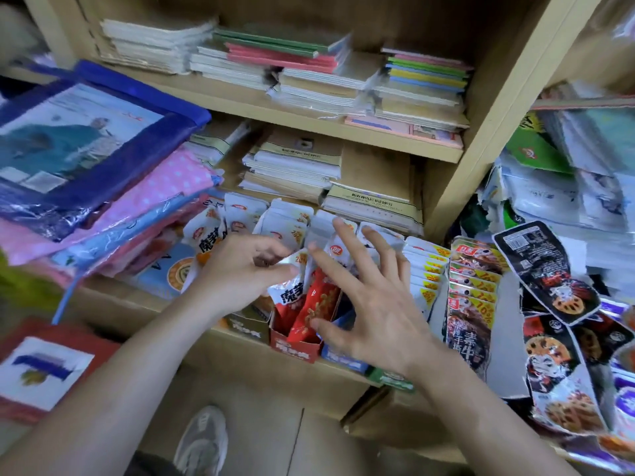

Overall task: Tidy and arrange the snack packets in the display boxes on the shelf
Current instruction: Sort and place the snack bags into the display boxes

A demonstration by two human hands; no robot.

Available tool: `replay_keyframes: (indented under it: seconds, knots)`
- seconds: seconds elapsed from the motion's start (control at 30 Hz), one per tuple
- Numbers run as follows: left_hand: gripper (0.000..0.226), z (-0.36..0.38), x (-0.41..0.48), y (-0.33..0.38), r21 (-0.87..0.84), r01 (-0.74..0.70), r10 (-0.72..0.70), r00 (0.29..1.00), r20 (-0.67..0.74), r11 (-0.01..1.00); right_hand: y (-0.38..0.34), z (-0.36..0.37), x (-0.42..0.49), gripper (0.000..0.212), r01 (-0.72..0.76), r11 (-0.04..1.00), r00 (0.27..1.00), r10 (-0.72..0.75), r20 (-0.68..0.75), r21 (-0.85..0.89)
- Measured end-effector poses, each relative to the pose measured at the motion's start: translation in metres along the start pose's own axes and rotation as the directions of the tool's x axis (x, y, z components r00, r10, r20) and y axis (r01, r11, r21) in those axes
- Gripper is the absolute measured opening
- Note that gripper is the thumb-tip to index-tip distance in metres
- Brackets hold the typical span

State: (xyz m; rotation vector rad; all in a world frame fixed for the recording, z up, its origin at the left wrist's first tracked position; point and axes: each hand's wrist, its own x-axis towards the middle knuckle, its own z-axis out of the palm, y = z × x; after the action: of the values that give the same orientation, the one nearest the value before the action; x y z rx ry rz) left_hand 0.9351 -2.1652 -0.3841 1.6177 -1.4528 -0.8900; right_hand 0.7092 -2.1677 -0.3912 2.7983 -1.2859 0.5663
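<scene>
I see one way in: straight from the front, over the low display boxes. Behind them white snack packets stand packed, stacked exercise books fill the shelf beyond, plastic folders crowd the left, hanging packet strips wall off the right.

Legible print, centre and right of frame.
I read "魔芋" and "20%" on the white packet at centre; "20%" on the yellow corners of the white packet row to its right; "10%" and "素牛" on the brown packets. Text on the display boxes and books is too blurred to read.
</scene>
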Motion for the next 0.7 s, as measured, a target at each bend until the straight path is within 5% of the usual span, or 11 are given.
replay_keyframes:
  seconds: [0.2, 0.4, 0.6, 0.7]
  knots:
    - [0.004, 0.0, 0.005, -0.008, 0.083, -0.035, 0.043, 0.994, -0.099, 0.996, 0.009, -0.005, -0.006, 0.038, 0.02, 0.998, 0.978, -0.006, -0.209, 0.062]
    - [0.003, 0.001, 0.001, -0.002, -0.033, -0.001, -0.002, 0.994, -0.106, 0.999, 0.016, 0.0, -0.015, 0.034, 0.024, 0.99, 0.978, 0.005, -0.208, 0.138]
    - [0.026, 0.0, -0.015, 0.024, -0.33, 0.149, -0.064, 0.965, 0.255, 0.932, 0.007, 0.007, -0.013, 0.07, 0.019, 0.982, 0.995, -0.001, -0.095, 0.186]
    - [0.025, -0.007, -0.019, 0.027, -0.365, 0.205, -0.059, 0.926, 0.373, 0.908, 0.009, 0.006, -0.012, 0.052, 0.059, 0.98, 0.995, -0.043, -0.088, 0.192]
